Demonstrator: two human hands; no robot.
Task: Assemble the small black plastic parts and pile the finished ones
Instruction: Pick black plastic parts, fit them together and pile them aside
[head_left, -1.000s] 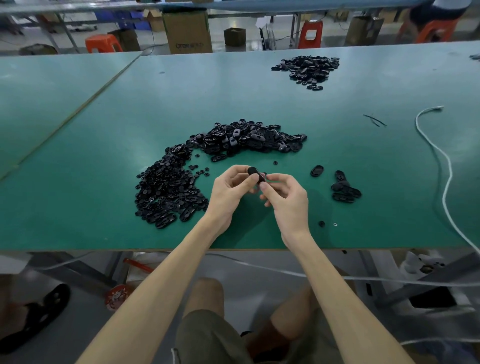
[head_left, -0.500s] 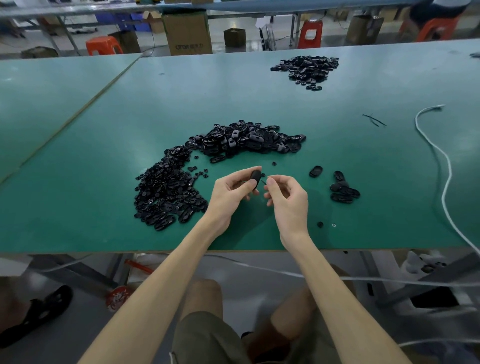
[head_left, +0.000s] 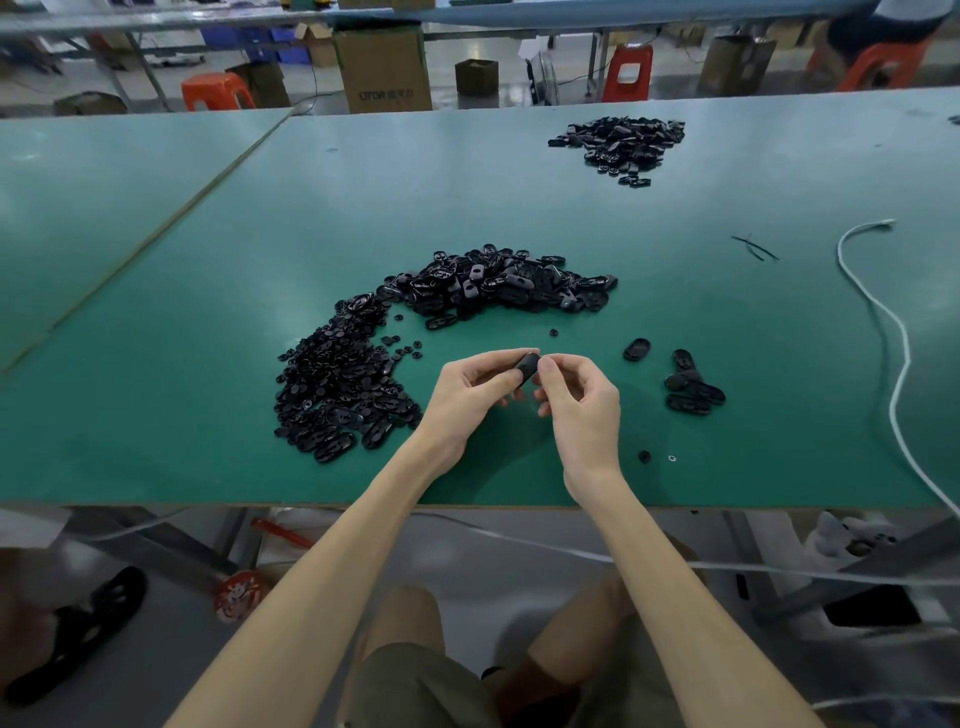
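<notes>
My left hand (head_left: 467, 397) and my right hand (head_left: 584, 402) meet above the green table (head_left: 208, 415), near its front edge. Between their fingertips sits a small black oval plastic part (head_left: 527, 365); the left thumb and fingers pinch it, and the right thumb and forefinger press against its right end. A curved heap of loose black parts (head_left: 415, 332) lies left of and beyond my hands. To the right sits a small pile of black oval pieces (head_left: 693, 384), with one single oval (head_left: 637, 349) beside it.
A second heap of black parts (head_left: 623, 145) lies far back on the table. A white cord (head_left: 901, 353) runs along the right side. Two tiny loose bits (head_left: 645, 456) lie near my right wrist. Cardboard boxes and orange stools stand behind the table.
My hands were slightly apart half a second ago, the left holding the part alone. Now the right fingertips have closed back onto the part.
</notes>
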